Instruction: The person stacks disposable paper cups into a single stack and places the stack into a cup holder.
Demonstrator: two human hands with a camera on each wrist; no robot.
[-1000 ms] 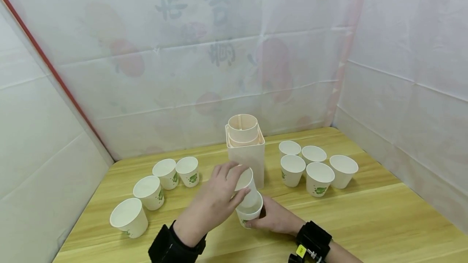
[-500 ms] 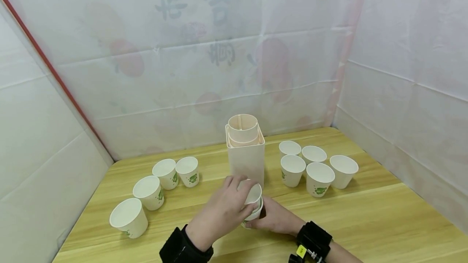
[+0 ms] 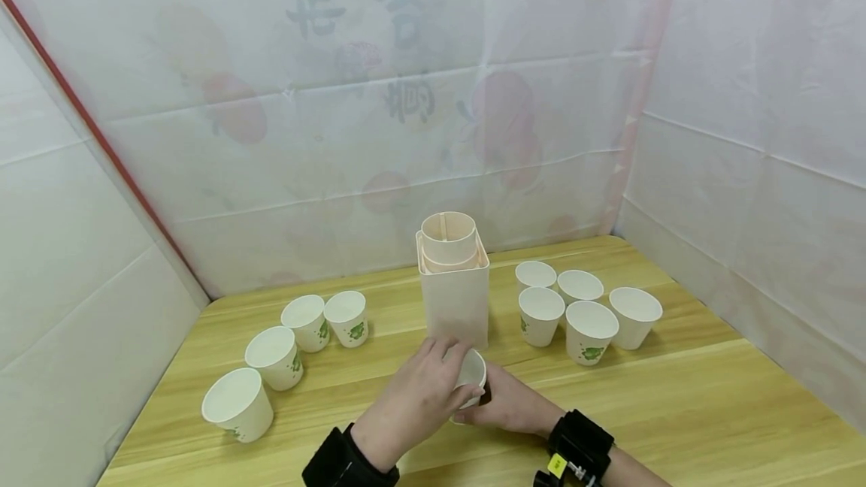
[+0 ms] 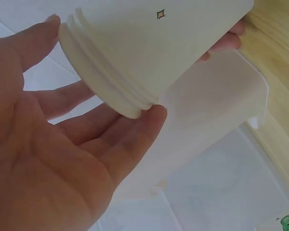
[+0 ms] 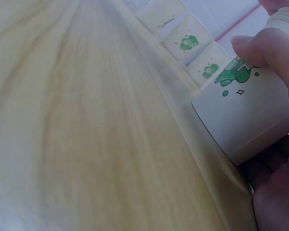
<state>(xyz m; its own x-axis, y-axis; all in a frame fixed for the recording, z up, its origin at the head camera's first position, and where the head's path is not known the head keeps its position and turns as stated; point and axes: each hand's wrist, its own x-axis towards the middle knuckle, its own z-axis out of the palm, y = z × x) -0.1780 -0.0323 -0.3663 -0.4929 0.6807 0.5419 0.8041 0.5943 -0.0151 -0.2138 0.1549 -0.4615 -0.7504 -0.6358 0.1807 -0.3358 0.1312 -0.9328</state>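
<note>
Near the front middle of the table, white paper cups (image 3: 473, 374) stand nested one inside another. My left hand (image 3: 419, 404) reaches over them from the left, its thumb and fingertips pinching the rims. In the left wrist view the stacked rims (image 4: 106, 72) show close together, one just past the other. My right hand (image 3: 510, 400) grips the outer paper cup (image 5: 245, 115) low on its side, with the thumb across its green print. How many cups are nested cannot be told. My left fingers hide part of the opening.
Behind the hands stands a tall pale pink square container (image 3: 455, 307) with a round tube (image 3: 449, 243) in its top. Several upright paper cups (image 3: 272, 355) form a row on the left; several more (image 3: 591, 329) cluster on the right. White sheeting (image 3: 338, 134) encloses the table (image 3: 676, 412).
My left hand has moved down, lowering its cup into the cup that my right hand holds; the two rims now meet. My right hand has stayed in place.
</note>
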